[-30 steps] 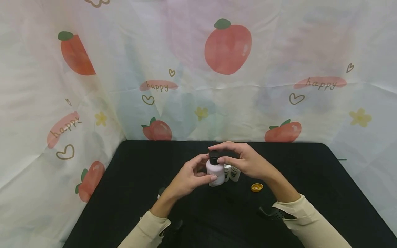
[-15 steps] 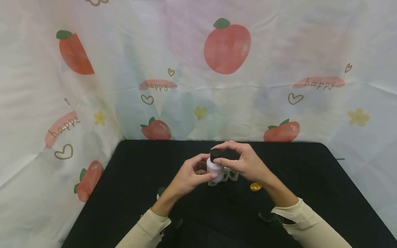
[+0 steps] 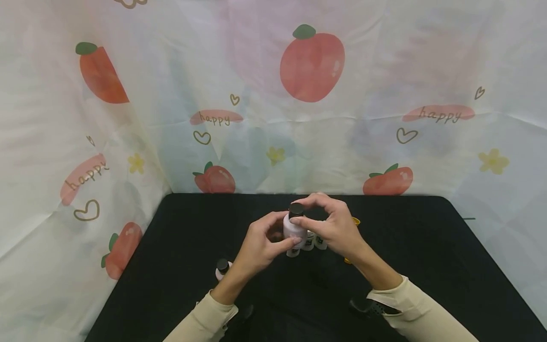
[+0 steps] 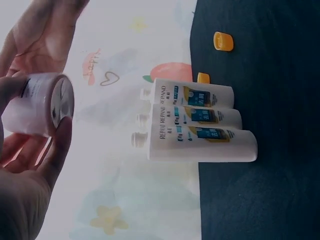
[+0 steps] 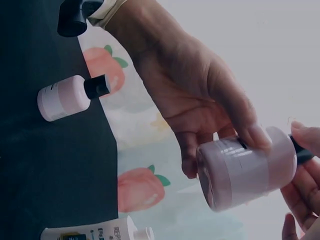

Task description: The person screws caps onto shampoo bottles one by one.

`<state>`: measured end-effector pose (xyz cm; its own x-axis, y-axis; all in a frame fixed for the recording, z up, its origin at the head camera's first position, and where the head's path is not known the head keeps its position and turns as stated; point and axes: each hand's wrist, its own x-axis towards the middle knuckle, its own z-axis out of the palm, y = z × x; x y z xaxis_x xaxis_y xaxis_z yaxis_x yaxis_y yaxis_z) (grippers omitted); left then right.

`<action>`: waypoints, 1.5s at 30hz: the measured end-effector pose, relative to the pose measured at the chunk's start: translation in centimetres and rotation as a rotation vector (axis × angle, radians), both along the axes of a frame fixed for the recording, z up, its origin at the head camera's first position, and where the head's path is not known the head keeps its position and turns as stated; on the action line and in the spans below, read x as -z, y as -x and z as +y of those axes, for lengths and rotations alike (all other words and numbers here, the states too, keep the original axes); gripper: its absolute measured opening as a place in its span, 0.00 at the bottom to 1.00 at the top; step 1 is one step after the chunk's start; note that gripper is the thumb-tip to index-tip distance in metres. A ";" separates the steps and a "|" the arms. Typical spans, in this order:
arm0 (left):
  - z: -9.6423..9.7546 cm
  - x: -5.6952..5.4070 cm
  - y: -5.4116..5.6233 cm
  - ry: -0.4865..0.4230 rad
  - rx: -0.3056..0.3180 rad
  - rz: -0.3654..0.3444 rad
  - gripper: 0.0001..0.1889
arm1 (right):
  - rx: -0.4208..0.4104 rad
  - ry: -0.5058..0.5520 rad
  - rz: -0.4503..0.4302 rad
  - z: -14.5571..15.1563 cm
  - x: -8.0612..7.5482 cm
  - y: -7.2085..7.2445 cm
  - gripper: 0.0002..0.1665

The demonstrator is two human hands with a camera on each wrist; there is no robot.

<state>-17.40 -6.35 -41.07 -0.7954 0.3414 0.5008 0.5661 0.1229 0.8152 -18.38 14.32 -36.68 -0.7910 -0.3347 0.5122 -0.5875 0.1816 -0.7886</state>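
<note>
A pale pink bottle (image 3: pixel 294 232) with a black cap (image 3: pixel 297 209) is held up off the table, slightly tilted. My left hand (image 3: pixel 259 244) grips its body, thumb in front and fingers behind. From the other side my right hand (image 3: pixel 339 229) pinches the cap between thumb and fingers. In the left wrist view the bottle's round base faces the camera. The right wrist view shows the whole pink bottle (image 5: pixel 247 170) lying across the left hand's fingers, with the cap partly covered by the right fingertips.
Three white bottles (image 4: pixel 202 145) with bare necks stand in a row just behind the hands. Two orange caps (image 4: pixel 223 41) lie beyond them on the black table (image 3: pixel 192 228). Another pink bottle (image 5: pixel 64 97) with a black cap stands beside the left forearm. A printed curtain (image 3: pixel 256 142) hangs behind.
The pink bottle has risen slightly, both hands still on it. My right wrist has shifted left and now covers part of an orange cap. More of the second pink bottle shows beside my left forearm.
</note>
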 end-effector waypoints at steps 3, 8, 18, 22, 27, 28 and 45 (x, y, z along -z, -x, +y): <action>0.1 0.1 -0.1 0.020 -0.066 0.068 0.25 | 0.014 0.010 0.015 -0.3 0.0 0.0 0.18; 0.2 0.2 -0.2 0.050 -0.110 0.116 0.27 | 0.056 -0.023 0.042 -0.4 0.0 0.0 0.19; -0.3 0.4 -0.2 0.042 -0.040 0.031 0.29 | 0.020 -0.127 -0.013 -0.3 -0.2 0.1 0.20; -0.6 0.4 0.0 0.033 0.003 -0.025 0.30 | 0.002 -0.143 -0.005 0.0 -0.2 0.2 0.20; -0.9 0.5 0.2 0.046 0.028 -0.086 0.28 | -0.019 -0.160 -0.020 0.2 -0.1 0.3 0.19; -1.0 0.5 0.2 0.054 0.029 -0.095 0.28 | -0.025 -0.162 -0.028 0.3 -0.1 0.3 0.19; -2.4 1.3 -0.1 0.191 0.028 -0.159 0.28 | -0.100 -0.169 -0.097 -0.3 1.3 0.4 0.19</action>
<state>-17.34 -8.78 -42.39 -0.8479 0.4407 0.2947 0.4381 0.2694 0.8576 -18.77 13.99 -38.01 -0.7924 -0.4888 0.3650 -0.5317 0.2602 -0.8059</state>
